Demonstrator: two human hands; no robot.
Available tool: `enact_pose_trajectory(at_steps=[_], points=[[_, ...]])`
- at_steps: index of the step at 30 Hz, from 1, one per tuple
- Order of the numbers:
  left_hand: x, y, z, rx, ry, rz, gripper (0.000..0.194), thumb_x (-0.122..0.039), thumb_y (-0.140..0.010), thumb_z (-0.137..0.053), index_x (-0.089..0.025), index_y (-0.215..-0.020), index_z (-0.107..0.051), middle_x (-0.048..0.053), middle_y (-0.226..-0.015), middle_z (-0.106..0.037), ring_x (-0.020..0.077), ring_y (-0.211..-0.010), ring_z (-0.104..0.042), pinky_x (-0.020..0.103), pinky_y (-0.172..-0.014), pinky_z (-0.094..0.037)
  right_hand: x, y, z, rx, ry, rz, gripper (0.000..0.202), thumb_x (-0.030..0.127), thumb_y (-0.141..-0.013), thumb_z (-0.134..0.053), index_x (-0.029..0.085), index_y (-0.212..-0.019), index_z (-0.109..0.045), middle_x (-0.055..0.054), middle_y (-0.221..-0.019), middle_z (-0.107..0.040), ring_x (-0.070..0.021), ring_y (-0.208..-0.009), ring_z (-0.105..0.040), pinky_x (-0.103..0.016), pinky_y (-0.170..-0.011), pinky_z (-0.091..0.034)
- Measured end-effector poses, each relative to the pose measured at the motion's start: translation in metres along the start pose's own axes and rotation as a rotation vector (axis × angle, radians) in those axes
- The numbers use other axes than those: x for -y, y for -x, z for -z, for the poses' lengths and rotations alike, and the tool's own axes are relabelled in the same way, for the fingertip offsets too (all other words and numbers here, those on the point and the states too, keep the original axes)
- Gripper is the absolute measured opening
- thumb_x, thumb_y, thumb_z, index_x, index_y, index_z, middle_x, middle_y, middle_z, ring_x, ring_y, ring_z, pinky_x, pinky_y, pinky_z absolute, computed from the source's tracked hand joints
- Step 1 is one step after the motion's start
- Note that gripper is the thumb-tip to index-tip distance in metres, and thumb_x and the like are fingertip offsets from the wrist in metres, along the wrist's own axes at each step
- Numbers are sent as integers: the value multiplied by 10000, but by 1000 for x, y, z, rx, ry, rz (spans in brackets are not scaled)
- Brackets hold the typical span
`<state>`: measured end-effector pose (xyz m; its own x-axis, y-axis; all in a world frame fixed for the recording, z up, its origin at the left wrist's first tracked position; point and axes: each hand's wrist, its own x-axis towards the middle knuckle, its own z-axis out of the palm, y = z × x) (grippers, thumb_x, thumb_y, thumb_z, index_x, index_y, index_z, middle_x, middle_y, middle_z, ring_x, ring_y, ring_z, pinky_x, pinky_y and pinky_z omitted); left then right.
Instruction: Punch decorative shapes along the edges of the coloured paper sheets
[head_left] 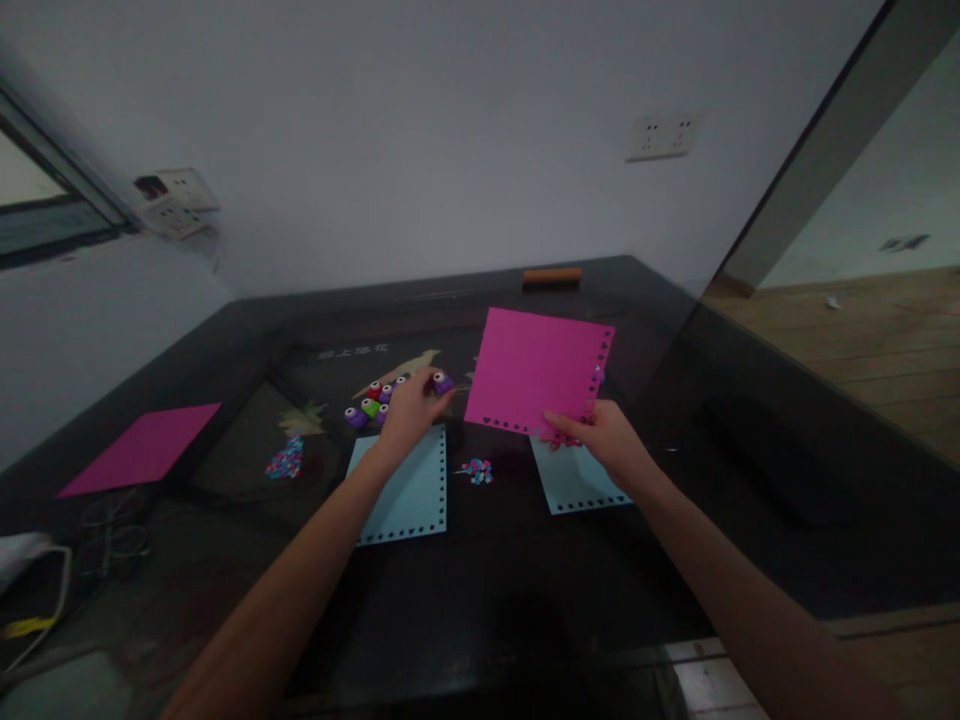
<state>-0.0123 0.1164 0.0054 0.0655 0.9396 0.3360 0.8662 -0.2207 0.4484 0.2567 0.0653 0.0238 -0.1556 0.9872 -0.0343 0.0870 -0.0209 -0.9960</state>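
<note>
My left hand [414, 405] is closed with its fingertips on a small purple craft punch [442, 382], just above the table. Beside it stand several more craft punches [370, 406] in purple, red and green, partly hidden by the hand. My right hand [592, 432] pinches the lower right corner of a pink sheet of paper [544, 370], held tilted up. Small shaped holes run along its right and bottom edges. Under the hands lie a light blue sheet [409, 490] and another light blue sheet [577, 482], both with punched edges. Between them is a confetti pile [478, 471].
Another confetti pile [286, 460] and a flat pink sheet [146, 448] lie to the left on the dark table [480, 580]. Eyeglasses [112, 540] rest near the left edge. An orange-brown bar [552, 277] lies at the back, and a black flat object [772, 460] at right.
</note>
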Motion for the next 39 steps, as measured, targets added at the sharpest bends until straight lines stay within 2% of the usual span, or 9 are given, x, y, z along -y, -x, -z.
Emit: enact_pose_trajectory(at_steps=[2,4,6,9,12,20,25,31,39], points=[[0,16,5,5,204,30,322,-308,-830,-562,-160,-1115,-549,84,-1042,-660,188,-886,-653,320,-806,-512,3,1,0,-15,-23,20,209,363,-674,-710,160,-657,-659,-39,-609,-679,-149,-536,-611,-289,-561,-520],[-2,34,8,27,677,170,322,-296,-829,-571,-151,-1117,-553,99,-1084,-644,185,-887,-666,339,-827,-528,5,3,0,-20,-37,31,201,362,-681,-705,171,-643,-659,-36,-611,-677,-145,-539,-608,-288,-573,-516],[-5,51,9,45,1027,318,307,-277,-824,-589,-166,-1110,-574,93,-1101,-630,178,-902,-665,350,-868,-524,7,4,-1,-22,-43,35,201,366,-689,-702,177,-634,-662,-35,-613,-679,-140,-544,-611,-283,-585,-509],[-12,67,12,18,1284,479,314,-196,-790,-637,-201,-1103,-610,46,-1051,-633,140,-895,-654,319,-924,-499,11,6,-3,-15,-30,26,218,378,-691,-703,178,-613,-662,-33,-585,-672,-134,-538,-608,-272,-576,-495],[-21,73,16,26,1408,543,369,-138,-757,-670,-213,-1115,-627,16,-1016,-631,106,-845,-642,294,-936,-486,9,5,-4,-36,-22,-5,233,402,-669,-717,178,-633,-668,-42,-594,-681,-141,-525,-604,-285,-561,-502],[-37,81,17,137,1400,568,395,-288,-814,-631,-163,-1188,-604,69,-1023,-675,154,-902,-632,323,-919,-479,-18,3,2,-136,-37,-39,272,434,-666,-737,170,-686,-672,-48,-612,-679,-168,-540,-605,-307,-544,-513],[-41,84,19,202,1263,538,495,-332,-778,-664,-200,-1242,-548,72,-1041,-682,181,-868,-652,307,-782,-506,-19,3,6,-168,-40,-44,225,407,-668,-744,194,-656,-672,-33,-605,-676,-173,-546,-614,-312,-562,-518],[-48,87,21,263,1066,525,408,-364,-728,-698,-199,-1089,-604,85,-1065,-689,179,-723,-671,264,-608,-456,-23,9,-3,-167,22,-47,247,424,-690,-724,196,-782,-702,-41,-679,-702,-218,-696,-661,-340,-644,-529],[-55,89,21,279,1073,505,340,-296,-689,-706,-204,-1007,-631,58,-964,-709,189,-761,-658,298,-659,-486,-18,16,-10,-160,199,4,258,438,-716,-685,182,-724,-709,-65,-729,-723,-205,-634,-655,-345,-633,-518]])
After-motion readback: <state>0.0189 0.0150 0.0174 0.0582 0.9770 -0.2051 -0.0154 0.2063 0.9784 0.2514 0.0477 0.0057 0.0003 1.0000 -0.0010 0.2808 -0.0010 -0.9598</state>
